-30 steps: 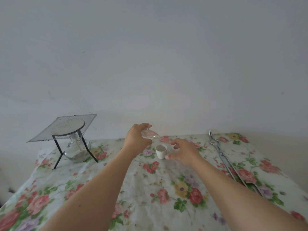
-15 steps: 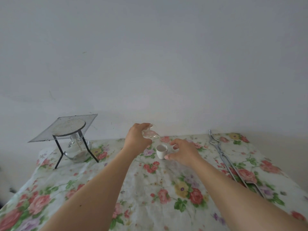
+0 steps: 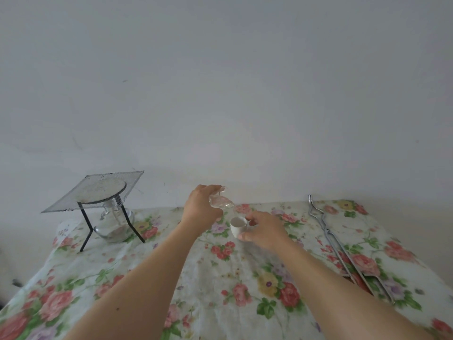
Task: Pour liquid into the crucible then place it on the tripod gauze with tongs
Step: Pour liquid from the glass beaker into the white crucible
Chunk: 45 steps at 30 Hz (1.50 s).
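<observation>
Hands meet near the middle of a table covered with a flowered cloth (image 3: 220, 278). The left hand (image 3: 199, 209) is wrapped around a small clear glass vessel (image 3: 220, 201), which is tipped over toward the right, its mouth above and a little behind the white cup (image 3: 238, 226) (the crucible of the task). Whether liquid is running out at this instant is too faint to tell. The cup stands upright on the cloth, its open top showing. The right hand (image 3: 266, 230) steadies it from the right side: the thumb (image 3: 245, 237) presses low on the near wall and a fingertip touches the far rim, so the hand is closed lightly on the cup.

Well to the left, close to the wall, stands a black three-legged stand (image 3: 87, 225) carrying a square wire mesh (image 3: 98, 192) with a pale round patch in its centre. The mesh sits tilted, its near left corner lower than the far right one. Under it, between the legs, is a clear glass burner (image 3: 114, 225) with a round belly, resting on the cloth.

At the right side of the table lie long metal tongs (image 3: 343, 251), flat on the cloth, their bent tips toward the wall and their handles toward the near edge. They are well apart from both hands and untouched.
</observation>
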{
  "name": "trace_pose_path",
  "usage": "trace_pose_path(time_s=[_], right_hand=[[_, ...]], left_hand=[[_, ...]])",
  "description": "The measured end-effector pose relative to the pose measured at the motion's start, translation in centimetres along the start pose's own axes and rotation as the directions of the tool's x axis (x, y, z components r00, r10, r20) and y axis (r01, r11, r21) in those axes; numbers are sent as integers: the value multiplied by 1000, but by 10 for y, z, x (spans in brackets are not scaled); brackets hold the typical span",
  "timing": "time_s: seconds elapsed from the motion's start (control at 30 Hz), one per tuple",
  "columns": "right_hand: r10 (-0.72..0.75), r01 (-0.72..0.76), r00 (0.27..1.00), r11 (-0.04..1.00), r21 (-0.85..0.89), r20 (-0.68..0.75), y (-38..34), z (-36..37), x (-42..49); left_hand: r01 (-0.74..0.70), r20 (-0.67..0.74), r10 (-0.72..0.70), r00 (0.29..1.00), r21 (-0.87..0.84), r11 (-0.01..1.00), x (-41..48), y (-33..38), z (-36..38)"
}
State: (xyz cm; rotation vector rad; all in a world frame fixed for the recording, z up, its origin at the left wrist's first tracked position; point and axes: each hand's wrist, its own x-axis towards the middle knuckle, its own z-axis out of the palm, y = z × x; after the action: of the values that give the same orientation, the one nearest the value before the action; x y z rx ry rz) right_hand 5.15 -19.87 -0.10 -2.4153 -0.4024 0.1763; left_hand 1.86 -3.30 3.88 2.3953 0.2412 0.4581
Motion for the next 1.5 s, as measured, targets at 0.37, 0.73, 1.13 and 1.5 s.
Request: trace_pose_path(time_s=[0.37,0.73,1.13,1.5], right_hand=[[-21,21,1000,999,31,-12,0,11,5],[-24,25,1000,999,22,-15,1,12,7],[-15,16,1000,999,32,-15,1,11,6],[-30,30,999,999,28,-12,1,11,5]], left_hand=[[-11,9,11,1000,20,1000,0,-1,0],[-8,4,8,1000,19,1000,1,0,-1],[-19,-3,19,1000,59,998,2,1,-1],[-47,-3,48,999,86,995,1,3,-2]])
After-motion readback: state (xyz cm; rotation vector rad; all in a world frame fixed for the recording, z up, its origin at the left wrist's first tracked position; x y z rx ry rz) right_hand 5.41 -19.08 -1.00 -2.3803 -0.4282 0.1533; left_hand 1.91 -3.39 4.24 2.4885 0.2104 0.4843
